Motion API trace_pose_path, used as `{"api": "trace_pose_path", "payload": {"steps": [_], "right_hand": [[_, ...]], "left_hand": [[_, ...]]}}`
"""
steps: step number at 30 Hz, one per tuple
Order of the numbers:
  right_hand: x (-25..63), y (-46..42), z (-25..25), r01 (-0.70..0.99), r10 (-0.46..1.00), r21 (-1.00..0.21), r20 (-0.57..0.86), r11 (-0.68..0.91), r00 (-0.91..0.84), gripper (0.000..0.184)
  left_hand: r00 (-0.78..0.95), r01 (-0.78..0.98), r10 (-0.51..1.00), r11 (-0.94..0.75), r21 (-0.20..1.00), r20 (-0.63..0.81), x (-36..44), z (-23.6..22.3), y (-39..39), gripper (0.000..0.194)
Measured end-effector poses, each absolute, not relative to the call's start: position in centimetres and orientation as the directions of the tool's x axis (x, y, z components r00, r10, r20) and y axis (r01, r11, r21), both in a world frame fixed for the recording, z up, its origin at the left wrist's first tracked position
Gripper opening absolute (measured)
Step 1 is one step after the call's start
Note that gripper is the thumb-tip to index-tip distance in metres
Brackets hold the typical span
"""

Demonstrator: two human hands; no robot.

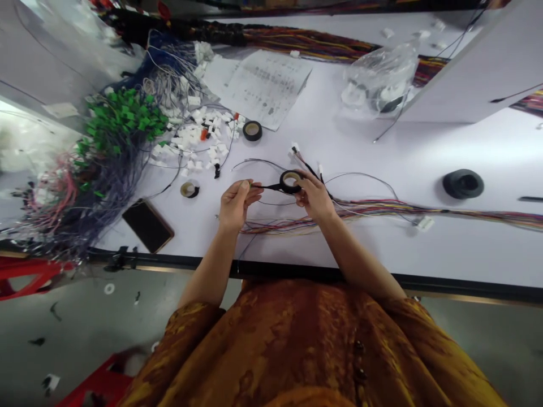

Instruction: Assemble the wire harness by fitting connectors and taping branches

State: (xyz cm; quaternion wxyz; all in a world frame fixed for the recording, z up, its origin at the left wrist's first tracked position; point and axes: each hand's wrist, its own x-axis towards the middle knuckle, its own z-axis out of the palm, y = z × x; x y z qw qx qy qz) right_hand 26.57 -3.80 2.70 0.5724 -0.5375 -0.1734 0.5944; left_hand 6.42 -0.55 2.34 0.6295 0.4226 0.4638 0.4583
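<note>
My right hand (314,195) grips a roll of black tape (291,181) between thumb and fingers. A strip of the tape stretches left from the roll to my left hand (237,203). There, the thumb and fingers pinch a thin dark wire (258,186), with a small green bit showing at the fingertips. Below and beside both hands runs a bundle of multicoloured wires (352,210) across the table. A black-sleeved branch with a white connector (294,148) points up behind the right hand.
Another black tape roll (253,130), a nearly used roll (189,189) and a phone (148,225) lie to the left. Wires with green connectors (125,116) are heaped far left. Behind are a printed sheet (271,85) and a thick harness (305,42). A black roll (462,184) stands right.
</note>
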Motion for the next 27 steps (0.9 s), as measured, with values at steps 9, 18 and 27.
{"api": "trace_pose_path", "payload": {"steps": [9, 18, 27], "right_hand": [[26.5, -7.1, 2.9, -0.346, 0.942, -0.931, -0.215, -0.118, 0.258, 0.046], [26.8, -7.6, 2.9, -0.127, 0.978, -0.991, -0.065, -0.04, 0.198, 0.045], [25.9, -10.5, 3.9, 0.479, 0.968, -0.862, 0.234, 0.163, 0.092, 0.031]], "left_hand": [[0.244, 0.005, 0.96, 0.138, 0.99, -0.135, 9.8, 1.8, -0.1, 0.04], [0.459, -0.079, 0.863, 0.274, 0.959, -0.209, 10.0, 3.1, -0.7, 0.044], [0.24, -0.053, 0.955, 0.19, 0.98, -0.172, 10.6, 5.5, -1.9, 0.042]]}}
